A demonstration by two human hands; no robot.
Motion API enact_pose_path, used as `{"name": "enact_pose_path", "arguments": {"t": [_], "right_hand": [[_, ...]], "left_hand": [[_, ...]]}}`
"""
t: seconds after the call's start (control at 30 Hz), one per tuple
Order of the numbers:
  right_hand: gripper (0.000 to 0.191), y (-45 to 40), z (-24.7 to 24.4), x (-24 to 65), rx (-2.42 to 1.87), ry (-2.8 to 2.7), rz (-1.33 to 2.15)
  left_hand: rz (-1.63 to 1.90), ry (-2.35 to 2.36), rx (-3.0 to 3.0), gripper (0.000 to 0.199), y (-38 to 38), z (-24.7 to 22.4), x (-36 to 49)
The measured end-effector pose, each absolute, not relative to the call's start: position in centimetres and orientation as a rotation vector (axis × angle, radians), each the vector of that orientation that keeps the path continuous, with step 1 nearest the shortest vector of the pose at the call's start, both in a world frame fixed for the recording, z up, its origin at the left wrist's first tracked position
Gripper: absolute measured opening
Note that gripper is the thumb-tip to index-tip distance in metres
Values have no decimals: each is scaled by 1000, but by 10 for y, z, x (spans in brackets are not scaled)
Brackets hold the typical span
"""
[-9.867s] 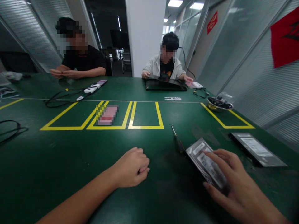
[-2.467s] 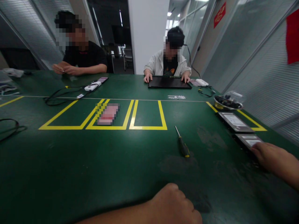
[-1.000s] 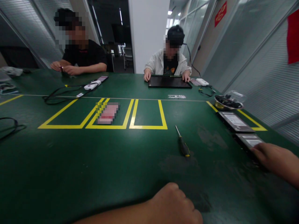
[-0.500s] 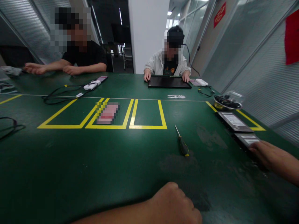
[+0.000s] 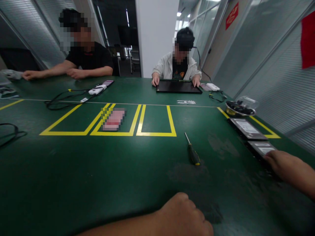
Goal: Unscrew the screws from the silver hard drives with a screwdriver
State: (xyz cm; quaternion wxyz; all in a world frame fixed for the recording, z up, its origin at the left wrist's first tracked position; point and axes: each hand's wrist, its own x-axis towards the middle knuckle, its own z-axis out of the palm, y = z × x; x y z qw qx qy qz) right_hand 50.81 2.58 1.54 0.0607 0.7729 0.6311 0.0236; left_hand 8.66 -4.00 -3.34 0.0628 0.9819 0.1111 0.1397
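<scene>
My left hand point(image 5: 184, 213) rests on the green table at the bottom middle, curled into a fist with its back toward me. Its palm side is hidden, so I cannot see whether anything is inside. At the right, my right hand point(image 5: 285, 165) grips the near end of a hard drive point(image 5: 261, 147) with a white label, thumb and fingers at its edge. Just beyond it lies a second hard drive point(image 5: 247, 128), also labelled. A screwdriver point(image 5: 193, 154) with a black and yellow handle lies between my hands, its tip pointing away from me.
Yellow tape outlines point(image 5: 156, 133) mark the table point(image 5: 98, 177); a blurred pink item point(image 5: 114, 119) lies in one. A metal bowl point(image 5: 240, 109) of dark parts stands at the right. Across sit two people, one holding a dark flat panel point(image 5: 179, 86). Cables point(image 5: 55, 100) lie at left.
My hands stay almost where they were, the right one still on the near hard drive. The person at the far left has lowered and stretched an arm slightly leftward.
</scene>
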Motion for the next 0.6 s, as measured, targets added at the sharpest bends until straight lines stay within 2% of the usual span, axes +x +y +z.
{"name": "enact_pose_path", "arguments": {"t": [0.23,0.6], "right_hand": [[30,24,22,519,2200,2134,40],[36,23,5,510,2372,1878,231]], "left_hand": [[443,343,2955,33,-42,-36,86],[409,333,2970,34,-40,-33,85]]}}
